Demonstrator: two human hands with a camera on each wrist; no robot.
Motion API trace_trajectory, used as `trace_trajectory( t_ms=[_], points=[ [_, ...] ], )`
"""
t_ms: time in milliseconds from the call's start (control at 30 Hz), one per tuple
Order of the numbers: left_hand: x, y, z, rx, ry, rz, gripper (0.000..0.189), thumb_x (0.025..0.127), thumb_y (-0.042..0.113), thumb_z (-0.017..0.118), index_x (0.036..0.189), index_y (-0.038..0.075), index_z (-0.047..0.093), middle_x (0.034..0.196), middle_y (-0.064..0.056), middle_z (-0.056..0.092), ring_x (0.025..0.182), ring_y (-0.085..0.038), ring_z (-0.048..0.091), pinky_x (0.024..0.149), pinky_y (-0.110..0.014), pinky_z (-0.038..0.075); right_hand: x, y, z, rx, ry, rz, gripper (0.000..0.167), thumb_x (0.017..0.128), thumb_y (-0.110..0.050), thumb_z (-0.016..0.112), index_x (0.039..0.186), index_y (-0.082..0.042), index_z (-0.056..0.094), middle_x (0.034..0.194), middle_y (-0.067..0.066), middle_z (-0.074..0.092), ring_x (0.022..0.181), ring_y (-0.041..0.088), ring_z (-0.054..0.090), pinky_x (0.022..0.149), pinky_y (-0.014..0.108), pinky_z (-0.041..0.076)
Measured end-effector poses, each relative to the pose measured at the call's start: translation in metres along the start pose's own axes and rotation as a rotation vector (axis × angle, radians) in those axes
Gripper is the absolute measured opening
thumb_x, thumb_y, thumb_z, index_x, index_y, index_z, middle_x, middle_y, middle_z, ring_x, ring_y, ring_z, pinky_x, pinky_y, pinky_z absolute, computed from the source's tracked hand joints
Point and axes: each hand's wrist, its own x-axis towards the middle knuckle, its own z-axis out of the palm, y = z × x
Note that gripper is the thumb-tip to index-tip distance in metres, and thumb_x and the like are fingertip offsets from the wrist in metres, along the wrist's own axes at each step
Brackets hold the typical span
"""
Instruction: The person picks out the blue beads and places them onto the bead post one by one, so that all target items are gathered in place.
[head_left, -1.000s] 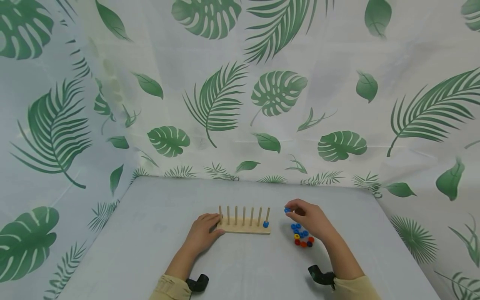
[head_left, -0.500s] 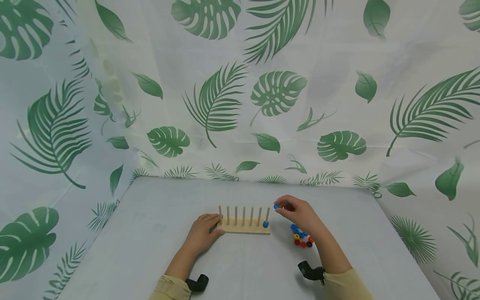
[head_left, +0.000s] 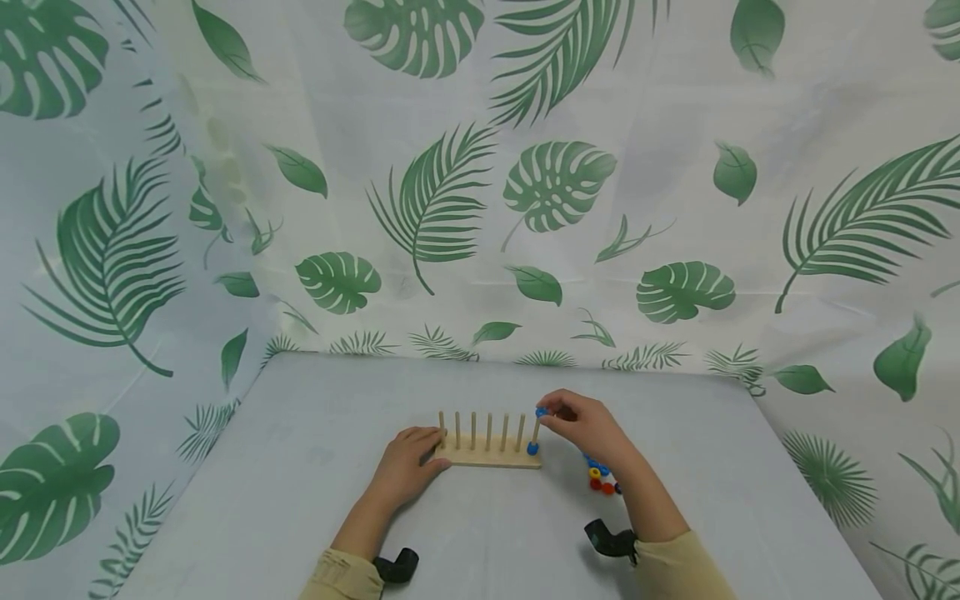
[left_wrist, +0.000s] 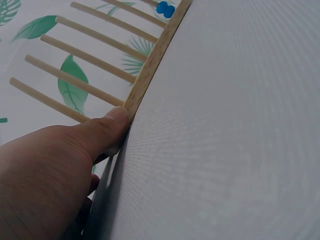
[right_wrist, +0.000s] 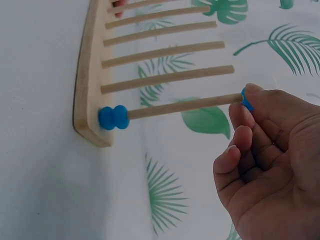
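Observation:
A wooden peg rack [head_left: 487,459] with a row of upright pegs stands on the table. My left hand [head_left: 407,462] holds its left end, the thumb [left_wrist: 117,115] on the front edge and the other fingers partly hidden behind. At the opposite end, my right hand [head_left: 592,429] pinches a small blue bead [right_wrist: 246,100] between thumb and index finger. This bead is at the top of the rightmost peg [right_wrist: 185,105], its hole mostly covered by the fingertips. Two rounded blue beads [right_wrist: 114,117] sit low on that same peg, against the base.
Loose beads lie right of the rack, partly hidden under the right forearm: blue beads [head_left: 597,463], a yellow bead [head_left: 595,473] and red beads [head_left: 607,488]. A leaf-print cloth [head_left: 480,208] surrounds the white table [head_left: 480,533] at the back and sides.
My right hand has carried the blue bead leftward from above the loose beads to the tip of the rightmost peg. The left hand and the rack have stayed put.

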Motion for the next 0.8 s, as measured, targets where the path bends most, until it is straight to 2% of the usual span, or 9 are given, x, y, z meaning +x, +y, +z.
trace_trajectory(
  t_ms=[267, 500, 800],
  points=[
    [-0.001, 0.001, 0.0, 0.001, -0.001, -0.004, 0.056, 0.091, 0.044, 0.068, 0.137, 0.014, 0.06, 0.139, -0.001, 0.061, 0.135, -0.029, 0.048, 0.113, -0.051, 0.04, 0.002, 0.003, 0.005, -0.011, -0.007, 0.008, 0.02, 0.092, -0.027, 0.071, 0.111, -0.022, 0.069, 0.091, -0.003, 0.063, 0.082, 0.014, 0.056, 0.07, 0.023, 0.052],
    [-0.002, 0.001, 0.0, 0.001, -0.003, -0.004, 0.057, 0.09, 0.044, 0.068, 0.137, 0.014, 0.06, 0.139, 0.0, 0.061, 0.135, -0.029, 0.049, 0.113, -0.051, 0.04, 0.003, 0.012, 0.014, -0.01, -0.023, 0.058, 0.019, 0.092, -0.027, 0.072, 0.11, -0.023, 0.068, 0.091, -0.004, 0.063, 0.083, 0.014, 0.056, 0.069, 0.022, 0.051],
    [-0.001, -0.001, 0.0, 0.009, 0.008, 0.024, 0.055, 0.091, 0.043, 0.069, 0.136, 0.014, 0.061, 0.137, -0.001, 0.062, 0.133, -0.03, 0.05, 0.111, -0.051, 0.042, 0.0, 0.027, 0.027, 0.002, -0.032, 0.029, 0.019, 0.091, -0.027, 0.073, 0.108, -0.021, 0.067, 0.089, -0.005, 0.063, 0.082, 0.012, 0.056, 0.069, 0.027, 0.048]
  ],
)
